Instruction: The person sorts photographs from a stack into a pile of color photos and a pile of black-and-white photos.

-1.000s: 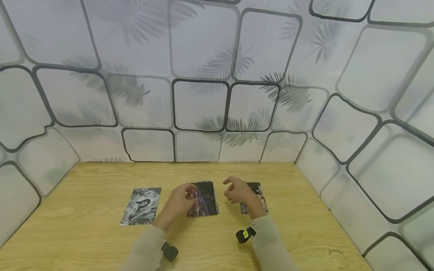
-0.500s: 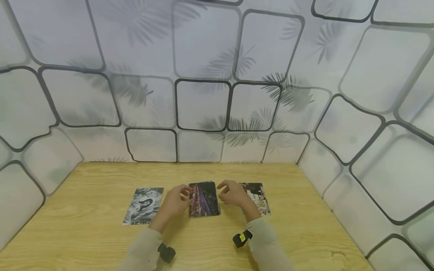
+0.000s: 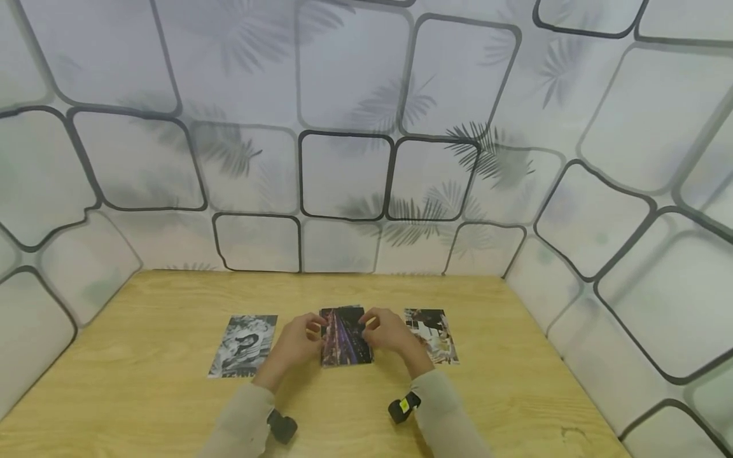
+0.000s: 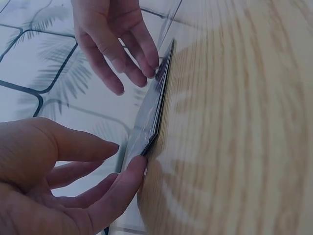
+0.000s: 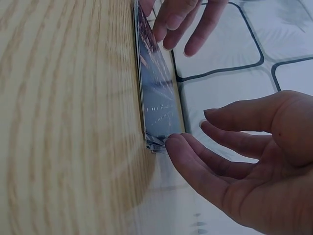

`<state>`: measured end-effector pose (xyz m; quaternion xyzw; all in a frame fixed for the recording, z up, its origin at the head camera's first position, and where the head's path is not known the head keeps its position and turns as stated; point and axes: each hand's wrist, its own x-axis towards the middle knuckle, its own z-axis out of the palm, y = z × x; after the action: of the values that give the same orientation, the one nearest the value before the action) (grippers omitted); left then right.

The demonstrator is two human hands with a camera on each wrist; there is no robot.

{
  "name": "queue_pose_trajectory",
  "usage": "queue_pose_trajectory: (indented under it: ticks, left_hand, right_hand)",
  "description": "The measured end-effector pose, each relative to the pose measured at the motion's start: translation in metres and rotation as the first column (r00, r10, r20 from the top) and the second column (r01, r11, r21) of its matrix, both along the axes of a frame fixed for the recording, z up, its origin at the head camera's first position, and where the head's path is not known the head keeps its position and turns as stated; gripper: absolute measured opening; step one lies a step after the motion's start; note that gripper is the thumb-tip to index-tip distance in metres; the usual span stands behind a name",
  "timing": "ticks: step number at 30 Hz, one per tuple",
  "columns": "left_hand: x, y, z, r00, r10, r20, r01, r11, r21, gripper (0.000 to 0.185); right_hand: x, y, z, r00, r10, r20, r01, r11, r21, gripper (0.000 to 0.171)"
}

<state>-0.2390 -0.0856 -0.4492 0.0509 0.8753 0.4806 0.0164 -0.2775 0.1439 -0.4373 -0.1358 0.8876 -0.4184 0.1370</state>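
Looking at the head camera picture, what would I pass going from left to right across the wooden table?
Black-and-white photo → left hand → dark photo stack → right hand → photo at the right.

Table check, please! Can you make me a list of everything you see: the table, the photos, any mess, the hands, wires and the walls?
Surface: wooden table, light grain.
Job's things: middle photo stack, dark with purple lights, lying flat.
Clutter: black-and-white photo to the left; colour photo to the right.
Grippers: left hand touches the stack's left edge with straight fingers; right hand touches its right edge, fingers relaxed.
Cables: nothing seen; small black devices sit on both wrists.
Surroundings: pale walls with dark rounded squares and leaf shadows.
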Motion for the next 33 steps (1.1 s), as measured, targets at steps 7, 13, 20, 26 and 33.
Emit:
queue_pose_trajectory:
  ticks: [7,13,20,26,33]
  left_hand:
    - [-0.006,-0.001,0.0,1.0,0.0,0.014,0.0,0.999,0.039,0.04]
    - [-0.013,-0.006,-0.003,1.0,0.009,0.021,-0.011,0.996,0.085,0.045]
    - [-0.02,-0.011,-0.005,0.999,0.006,0.038,-0.01,0.994,0.107,0.048]
    - [-0.019,-0.012,-0.002,0.998,0.019,0.067,-0.028,0.99,0.136,0.049]
    - [-0.017,-0.012,0.001,0.996,0.008,0.084,-0.021,0.988,0.151,0.044]
  right_hand:
    - [0.0,-0.002,0.0,0.999,-0.01,0.036,0.01,1.0,-0.026,0.03]
    - [-0.003,-0.007,0.0,0.999,-0.029,0.04,0.031,0.999,-0.03,0.029]
    - [-0.006,-0.009,0.002,0.999,-0.038,0.035,0.039,0.999,-0.019,0.029]
    - [-0.006,-0.01,0.004,0.998,-0.042,0.05,0.045,0.998,-0.052,0.028]
    - [-0.008,-0.011,0.002,0.998,-0.054,0.042,0.055,0.998,-0.024,0.028]
